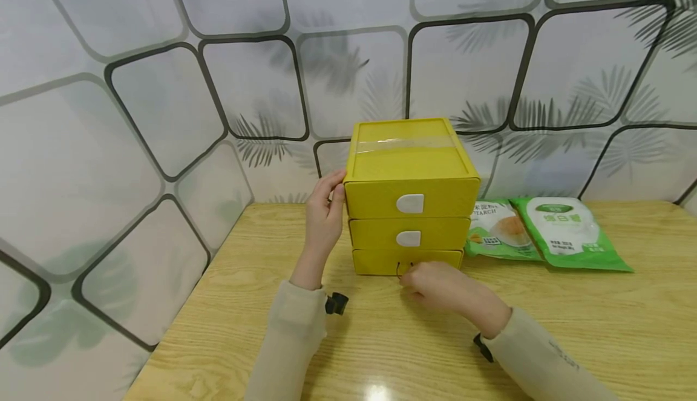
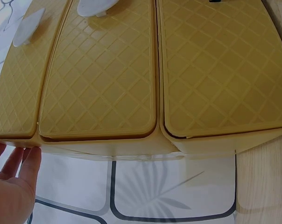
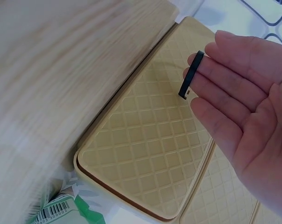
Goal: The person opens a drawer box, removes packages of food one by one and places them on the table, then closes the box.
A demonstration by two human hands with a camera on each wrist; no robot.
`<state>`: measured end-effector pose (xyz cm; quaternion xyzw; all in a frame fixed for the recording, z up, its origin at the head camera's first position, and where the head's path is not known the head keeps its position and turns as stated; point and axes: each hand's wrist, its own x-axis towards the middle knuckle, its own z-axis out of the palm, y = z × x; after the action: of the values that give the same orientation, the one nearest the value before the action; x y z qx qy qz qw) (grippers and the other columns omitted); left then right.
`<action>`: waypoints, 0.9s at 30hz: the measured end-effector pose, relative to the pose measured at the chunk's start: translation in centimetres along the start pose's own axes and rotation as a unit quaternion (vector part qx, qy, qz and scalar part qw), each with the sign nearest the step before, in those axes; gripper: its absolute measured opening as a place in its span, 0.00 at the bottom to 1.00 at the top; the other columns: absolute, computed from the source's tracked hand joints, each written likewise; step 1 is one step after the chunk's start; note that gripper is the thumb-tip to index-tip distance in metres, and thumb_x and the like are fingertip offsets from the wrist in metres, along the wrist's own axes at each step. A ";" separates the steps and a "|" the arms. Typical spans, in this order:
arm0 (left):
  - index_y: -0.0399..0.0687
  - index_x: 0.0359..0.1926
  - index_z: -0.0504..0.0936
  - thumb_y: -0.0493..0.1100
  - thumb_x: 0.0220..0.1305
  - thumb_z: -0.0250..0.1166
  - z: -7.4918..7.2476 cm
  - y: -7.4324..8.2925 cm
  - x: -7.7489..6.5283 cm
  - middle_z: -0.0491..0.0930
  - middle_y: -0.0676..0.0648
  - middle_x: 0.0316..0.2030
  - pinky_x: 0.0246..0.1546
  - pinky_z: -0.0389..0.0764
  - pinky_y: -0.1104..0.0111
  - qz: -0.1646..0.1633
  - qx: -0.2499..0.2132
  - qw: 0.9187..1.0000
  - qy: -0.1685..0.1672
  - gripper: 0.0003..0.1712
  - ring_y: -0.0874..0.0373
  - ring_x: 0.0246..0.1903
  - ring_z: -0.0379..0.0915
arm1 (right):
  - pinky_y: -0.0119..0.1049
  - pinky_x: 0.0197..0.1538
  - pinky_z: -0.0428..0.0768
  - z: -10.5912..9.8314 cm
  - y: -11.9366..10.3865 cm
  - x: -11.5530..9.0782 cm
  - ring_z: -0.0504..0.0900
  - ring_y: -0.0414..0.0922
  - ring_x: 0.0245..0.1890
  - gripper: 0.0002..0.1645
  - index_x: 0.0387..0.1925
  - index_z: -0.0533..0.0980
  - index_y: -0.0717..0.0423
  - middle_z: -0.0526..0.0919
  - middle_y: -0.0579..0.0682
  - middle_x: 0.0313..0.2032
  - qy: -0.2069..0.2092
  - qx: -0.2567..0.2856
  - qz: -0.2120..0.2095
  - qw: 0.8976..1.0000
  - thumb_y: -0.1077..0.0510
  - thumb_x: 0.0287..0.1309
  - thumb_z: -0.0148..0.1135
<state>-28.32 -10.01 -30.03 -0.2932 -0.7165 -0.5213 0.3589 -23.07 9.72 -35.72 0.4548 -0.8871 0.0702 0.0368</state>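
Note:
A yellow three-drawer box [image 1: 405, 162] stands on the table, all its drawers closed. White tab handles mark the top drawer [image 1: 370, 200] and middle drawer [image 1: 373, 233]. On the bottom drawer [image 3: 136, 135] is a black loop handle [image 3: 192, 74]. My right hand [image 1: 441, 286] has its fingers hooked through that loop; in the right wrist view the fingertips show past the strap, palm toward the camera. My left hand [image 1: 325, 213] rests against the box's upper left side, its fingers touching the side near the front edge.
To the right of the box lie two green-and-white food packets, a starch bag [image 1: 503, 231] and a white-fronted bag [image 1: 569, 231]. A patterned wall [image 1: 354, 80] rises behind the wooden table [image 1: 544, 304]. Clear tape [image 1: 405, 144] crosses the box's top.

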 end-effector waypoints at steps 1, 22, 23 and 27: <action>0.36 0.44 0.69 0.35 0.56 0.45 0.0 0.0 0.0 0.67 0.45 0.43 0.19 0.70 0.70 -0.001 0.000 1.000 0.000 0.15 0.62 0.40 0.64 | 0.26 0.15 0.57 0.0 0.0 0.0 0.56 0.35 0.13 0.13 0.12 0.66 0.49 0.59 0.38 0.12 0.003 0.001 -0.001 1.000 0.68 0.35 0.55; 0.36 0.44 0.70 0.35 0.56 0.45 0.0 -0.2 0.1 0.67 0.43 0.43 0.18 0.69 0.70 0.007 -0.009 1.000 0.000 0.15 0.60 0.40 0.64 | 0.25 0.17 0.48 -0.7 -1.9 -1.2 0.48 0.34 0.13 0.15 0.08 0.61 0.53 0.50 0.39 0.11 -0.034 0.068 -0.027 0.997 0.73 0.35 0.50; 0.36 0.44 0.70 0.35 0.56 0.45 0.0 -0.2 0.1 0.67 0.43 0.43 0.18 0.69 0.70 0.008 -0.008 1.000 0.000 0.15 0.60 0.40 0.64 | 0.25 0.17 0.48 -0.7 -2.0 -1.2 0.48 0.34 0.13 0.15 0.08 0.61 0.54 0.49 0.40 0.11 -0.037 0.070 -0.027 0.996 0.73 0.36 0.50; 0.37 0.44 0.69 0.36 0.56 0.45 0.0 -0.2 0.0 0.67 0.43 0.43 0.19 0.70 0.69 0.007 -0.008 1.000 -0.002 0.15 0.59 0.40 0.64 | 0.26 0.17 0.49 -0.8 -2.5 -1.6 0.48 0.35 0.13 0.15 0.08 0.63 0.54 0.49 0.40 0.10 -0.047 0.068 -0.025 0.996 0.71 0.38 0.51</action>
<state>-28.53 -10.08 -30.15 -0.3019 -0.7108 -0.5241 0.3590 -20.16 9.68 -34.95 0.4814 -0.8692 0.1078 -0.0336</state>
